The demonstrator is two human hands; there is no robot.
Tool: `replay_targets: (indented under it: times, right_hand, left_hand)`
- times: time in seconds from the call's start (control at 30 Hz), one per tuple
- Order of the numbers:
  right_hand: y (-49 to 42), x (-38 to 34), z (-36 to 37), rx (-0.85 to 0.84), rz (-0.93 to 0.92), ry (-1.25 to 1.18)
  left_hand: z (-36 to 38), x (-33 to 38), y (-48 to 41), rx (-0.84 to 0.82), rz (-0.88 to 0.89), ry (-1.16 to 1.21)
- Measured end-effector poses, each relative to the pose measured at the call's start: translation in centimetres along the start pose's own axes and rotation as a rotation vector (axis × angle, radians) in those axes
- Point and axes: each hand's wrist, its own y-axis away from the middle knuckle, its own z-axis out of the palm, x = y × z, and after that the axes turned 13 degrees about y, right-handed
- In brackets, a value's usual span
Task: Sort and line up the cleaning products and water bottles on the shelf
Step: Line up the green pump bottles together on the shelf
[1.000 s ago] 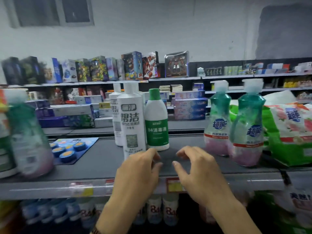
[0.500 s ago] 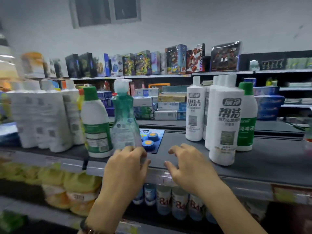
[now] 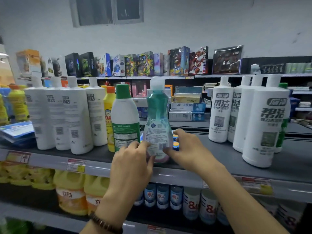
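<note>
A teal bottle [image 3: 157,115] with a white cap stands upright near the front of the grey shelf [image 3: 219,176], its back label facing me. My left hand [image 3: 133,164] touches its lower left side with fingers and thumb. My right hand [image 3: 187,149] cups its lower right side, thumb in front and fingers behind. Just left of it stands a white bottle with a green cap [image 3: 125,115]. Farther left is a row of tall white bottles [image 3: 76,115]. Another group of white bottles [image 3: 265,124] stands at the right.
A yellow bottle with an orange cap [image 3: 108,107] stands behind the green-capped one. A blue card of round items [image 3: 175,146] lies behind my right hand. The shelf below holds yellow jugs [image 3: 70,191] and "84" bottles [image 3: 192,205]. Toy boxes fill the far shelves.
The view has swung left along the shelf. Both hands have risen from the shelf's front edge and closed in on the teal bottle, one on each side.
</note>
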Motion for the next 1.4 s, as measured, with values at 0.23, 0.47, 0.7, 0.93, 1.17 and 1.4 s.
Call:
replay_targets:
  times: [0.23,0.47,0.7,0.93,1.17,1.4]
  right_hand:
    - [-2.3,-0.3,1.8,-0.020,0.052,-0.323]
    - [-1.7,0.7,1.7,0.001,0.036,-0.389]
    - [1.3,0.0,1.4,0.210,0.110,-0.254]
    - [2.8,1.1,2.9,0.255,-0.117,-0.082]
    - [2.5,2.6,2.2,0.175,-0.081,-0.249]
    - [1.0,3.2,0.9,0.049,-0.031,-0.349]
  left_hand:
    - [0.2,-1.1,-0.1,-0.005,0.048,0.167]
    - [0.4,-0.5,-0.8,0.011,0.000,0.526]
    - [-0.3,2.7,-4.2,-0.184,-0.188,0.838]
    - [1.3,3.5,-7.6,-0.220,-0.356,0.947]
    - [2.0,2.2,-8.9,-0.204,-0.267,0.830]
    - [0.4,1.5,-8.5,-0.463,-0.443,1.313]
